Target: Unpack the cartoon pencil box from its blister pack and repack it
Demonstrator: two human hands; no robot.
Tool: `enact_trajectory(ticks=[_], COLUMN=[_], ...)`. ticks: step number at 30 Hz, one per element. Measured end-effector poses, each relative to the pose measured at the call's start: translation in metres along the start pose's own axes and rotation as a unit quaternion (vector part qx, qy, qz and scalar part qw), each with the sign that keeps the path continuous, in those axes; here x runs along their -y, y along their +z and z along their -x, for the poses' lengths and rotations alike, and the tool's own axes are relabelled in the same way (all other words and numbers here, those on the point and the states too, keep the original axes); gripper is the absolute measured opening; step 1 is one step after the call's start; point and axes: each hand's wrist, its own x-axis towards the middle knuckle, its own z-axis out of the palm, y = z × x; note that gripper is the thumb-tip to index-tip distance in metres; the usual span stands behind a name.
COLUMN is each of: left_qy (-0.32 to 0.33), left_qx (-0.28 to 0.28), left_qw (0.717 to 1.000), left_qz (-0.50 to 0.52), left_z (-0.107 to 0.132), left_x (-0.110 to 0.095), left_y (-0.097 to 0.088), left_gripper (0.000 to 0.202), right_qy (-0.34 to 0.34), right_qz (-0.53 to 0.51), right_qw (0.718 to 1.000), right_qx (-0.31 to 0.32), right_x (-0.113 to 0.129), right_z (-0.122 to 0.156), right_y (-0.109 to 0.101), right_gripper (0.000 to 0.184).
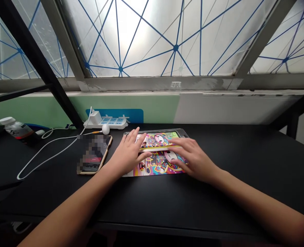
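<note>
In the head view, we find the lettering on the white plastic bottle with dark label (19,129) too small to read, and we locate the multicoloured, cartoon-printed flat sheet (154,166) on the black desk (167,202), between and partly beneath our left hand (126,152), fingers spread, and right hand (194,159), fingers parted, neither closed around anything.

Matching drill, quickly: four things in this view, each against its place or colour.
1. power strip
2. phone
3. bottle
4. colourful printed item

A. beneath the left hand and right hand
B. farthest left of the four
C. in front of the blue panel
D. gold-coloured edge

Pairs: 1-C; 2-D; 3-B; 4-A
</note>
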Motion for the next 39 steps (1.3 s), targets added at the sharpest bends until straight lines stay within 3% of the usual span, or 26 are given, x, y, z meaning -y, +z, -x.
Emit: enact_trajectory(ticks=[2, 4, 7, 11, 13, 16, 18, 24, 28, 39], left_qy=[0.022, 0.042, 0.053, 0.040, 0.025, 0.006, 0.001, 0.008, 0.002, -0.005], left_qx=[-0.011, -0.017, -0.007, -0.006, -0.011, -0.005, 0.004, 0.018, 0.026, 0.041], left_qw=[0.999, 0.997, 0.995, 0.994, 0.995, 0.996, 0.996, 0.992, 0.994, 0.998], left_qz=[-0.034, -0.065, -0.081, -0.098, -0.101, -0.092, -0.092, -0.124, -0.107, -0.054], left_z=[-0.002, -0.005, -0.009, -0.012, -0.012, -0.013, -0.013, -0.013, -0.013, -0.016], left_x=[-0.008, -0.013, -0.014, -0.005, 0.000, 0.004, 0.005, 0.001, 0.000, 0.001], left_y=[0.002, 0.004, 0.007, 0.007, 0.005, 0.003, 0.002, 0.007, 0.010, 0.006], left_gripper=[0.074, 0.070, 0.056, 0.049, 0.049, 0.049, 0.052, 0.065, 0.068, 0.057], right_qy=[-0.060, -0.075, -0.015, 0.032, 0.034, 0.044, 0.053, 0.144, 0.199, 0.174], right_qz=[-0.043, -0.085, -0.126, -0.147, -0.159, -0.169, -0.161, -0.111, -0.070, -0.065], right_qw=[0.996, 0.986, 0.969, 0.949, 0.948, 0.955, 0.961, 0.965, 0.963, 0.967], right_qx=[0.047, 0.120, 0.211, 0.275, 0.275, 0.242, 0.220, 0.187, 0.169, 0.174], right_x=[0.019, 0.032, 0.037, 0.030, 0.028, 0.027, 0.026, 0.021, 0.022, 0.024], right_z=[-0.003, -0.006, -0.008, -0.010, -0.009, -0.007, -0.006, -0.008, -0.009, -0.008], right_y=[0.001, 0.003, 0.006, 0.002, -0.002, -0.006, -0.006, 0.009, 0.016, 0.012], right_gripper=[0.035, 0.044, 0.066, 0.087, 0.080, 0.053, 0.043, 0.047, 0.034, 0.033])
